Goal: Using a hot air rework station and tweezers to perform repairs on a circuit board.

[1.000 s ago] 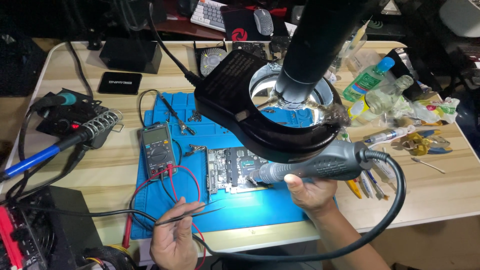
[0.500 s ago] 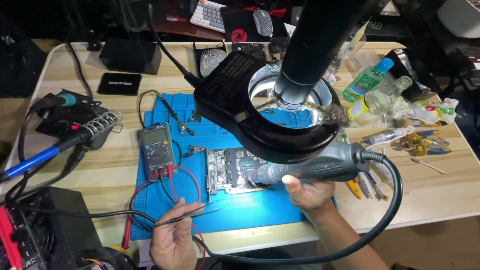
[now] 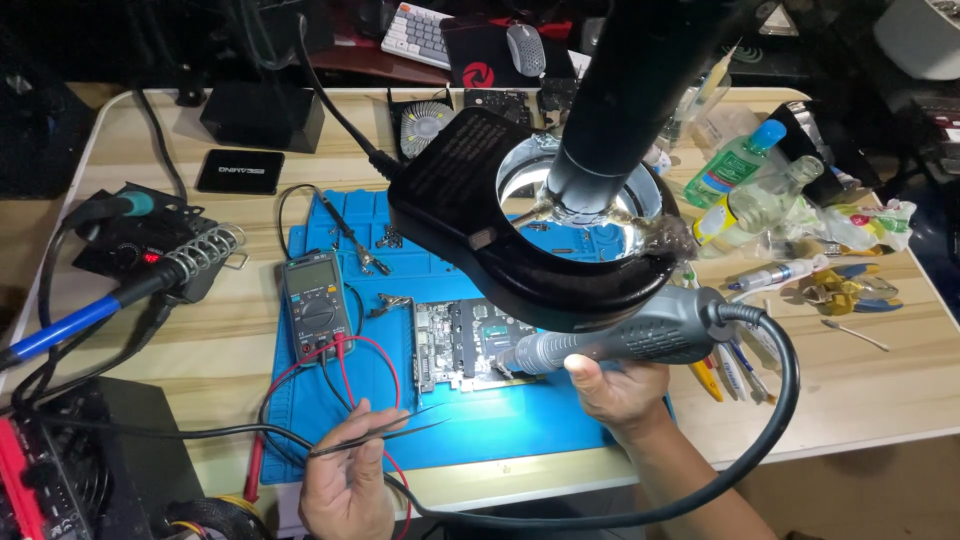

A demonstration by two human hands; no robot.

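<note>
**Hot-air handle over board, tweezers standing by**

Right hand (image 3: 622, 388) wraps the grey hot-air handle (image 3: 640, 338) at frame centre, nozzle just over the circuit board (image 3: 465, 345) on the blue mat (image 3: 500, 415). Left hand (image 3: 345, 480) pinches thin tweezers (image 3: 385, 435), lower centre. Handle likely light and rigid but hose-tugged; grip mid-body. Board fragile: edges only.

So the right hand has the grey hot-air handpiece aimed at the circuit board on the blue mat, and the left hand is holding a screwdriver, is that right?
Not quite. The head view shows the left hand holding thin black tweezers, not a screwdriver. The rest stands: the right hand grips the grey hot-air handpiece, its nozzle aimed at the circuit board on the blue mat.
</note>
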